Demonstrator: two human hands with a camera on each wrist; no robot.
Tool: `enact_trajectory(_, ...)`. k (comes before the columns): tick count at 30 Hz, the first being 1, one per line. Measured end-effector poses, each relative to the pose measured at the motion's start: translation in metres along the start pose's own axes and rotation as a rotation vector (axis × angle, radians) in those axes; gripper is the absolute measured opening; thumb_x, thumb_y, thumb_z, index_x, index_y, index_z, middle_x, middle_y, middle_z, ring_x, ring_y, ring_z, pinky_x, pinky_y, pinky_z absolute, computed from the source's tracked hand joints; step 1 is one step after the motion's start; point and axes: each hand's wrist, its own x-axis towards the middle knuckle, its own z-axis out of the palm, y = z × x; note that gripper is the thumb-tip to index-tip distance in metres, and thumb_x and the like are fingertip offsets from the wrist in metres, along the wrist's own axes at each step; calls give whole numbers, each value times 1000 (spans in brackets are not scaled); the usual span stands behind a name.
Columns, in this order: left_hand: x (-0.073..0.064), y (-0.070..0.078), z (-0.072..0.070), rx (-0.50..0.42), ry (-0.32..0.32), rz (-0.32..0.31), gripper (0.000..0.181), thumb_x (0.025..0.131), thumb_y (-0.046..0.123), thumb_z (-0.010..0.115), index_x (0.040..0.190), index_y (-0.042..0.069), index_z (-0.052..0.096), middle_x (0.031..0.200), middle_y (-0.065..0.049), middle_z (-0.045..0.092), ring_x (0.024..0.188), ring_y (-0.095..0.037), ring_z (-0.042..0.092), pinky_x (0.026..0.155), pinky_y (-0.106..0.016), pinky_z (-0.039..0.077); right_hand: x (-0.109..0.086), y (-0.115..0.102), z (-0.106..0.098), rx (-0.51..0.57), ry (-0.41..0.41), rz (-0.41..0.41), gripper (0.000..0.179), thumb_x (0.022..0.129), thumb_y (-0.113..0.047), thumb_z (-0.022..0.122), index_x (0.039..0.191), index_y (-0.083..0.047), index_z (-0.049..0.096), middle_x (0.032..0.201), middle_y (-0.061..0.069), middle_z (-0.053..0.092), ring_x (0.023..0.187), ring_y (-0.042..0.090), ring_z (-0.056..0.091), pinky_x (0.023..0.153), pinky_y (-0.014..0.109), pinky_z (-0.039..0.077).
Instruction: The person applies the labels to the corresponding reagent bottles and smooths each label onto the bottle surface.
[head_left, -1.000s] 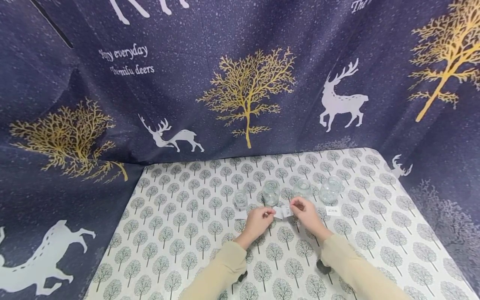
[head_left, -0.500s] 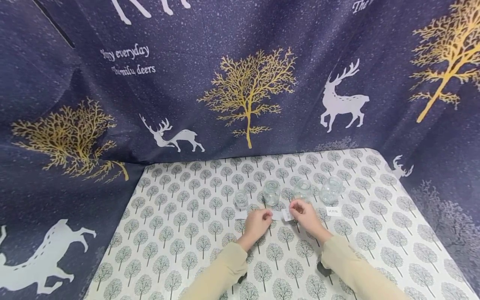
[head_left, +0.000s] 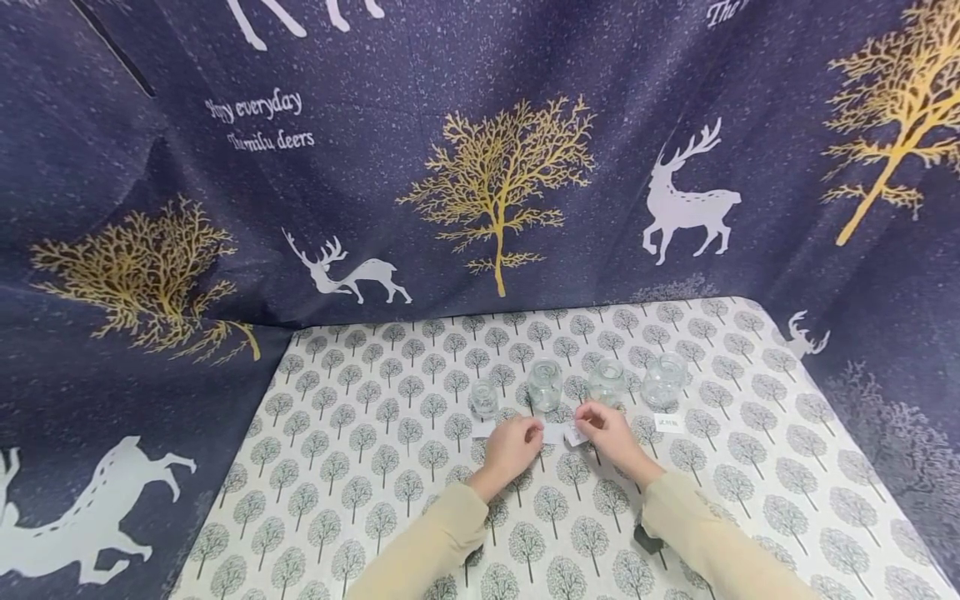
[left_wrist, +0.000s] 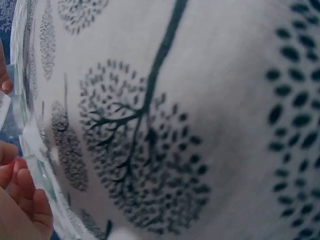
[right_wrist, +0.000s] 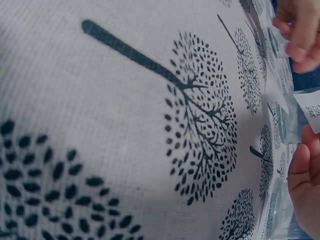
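As the head view records, four glass jars [head_left: 545, 387] stand in a row on the desk [head_left: 348, 479], a small white label [head_left: 575, 437] pinched by the right hand [head_left: 609, 428] on their near side; left hand [head_left: 512, 447] to its left, fingers curled, any hold undeterminable. Left wrist view: label at left edge, cut off. Right wrist view: dark print visible on label.
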Motion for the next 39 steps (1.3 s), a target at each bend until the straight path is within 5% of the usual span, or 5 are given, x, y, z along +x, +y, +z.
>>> enact_trajectory(9,3,16,-5,-66,11,57,19,81,27,59,97,18,63,94,7,65,76,-4,57,71,-17,45,-4,-9,3,-66,-12,-68,7,80,-2,58,86,-1,61,81,14,62,61,5,49,58,19,43)
enact_trajectory(21,1,19,2,-117,40,162,8,80,27,62,80,19,64,76,9,65,64,1,54,62,-9,41,-10,-12,10,-122,-68,-106,13,77,-1,59,88,-6,64,81,7,62,59,5,49,53,21,45)
enact_trajectory(29,1,14,2,-276,-7,14,5,80,21,62,80,17,63,70,6,62,57,3,46,54,-10,40,-9,-13,8,-24,-6,-17,27,80,-2,58,106,2,56,86,13,58,62,14,53,50,24,47)
enact_trajectory(35,3,9,2,-411,43,-34,5,79,18,63,81,14,62,69,3,62,57,2,48,54,-12,43,-12,-36,2,18,11,-34,18,81,0,56,97,8,56,88,24,58,67,28,57,58,22,47)
enact_trajectory(39,4,7,3,-453,77,-51,7,78,18,64,82,12,63,72,1,64,60,1,51,56,-12,45,-5,-28,4,25,17,-24,15,82,-3,56,92,8,57,85,23,59,67,26,58,59,21,47)
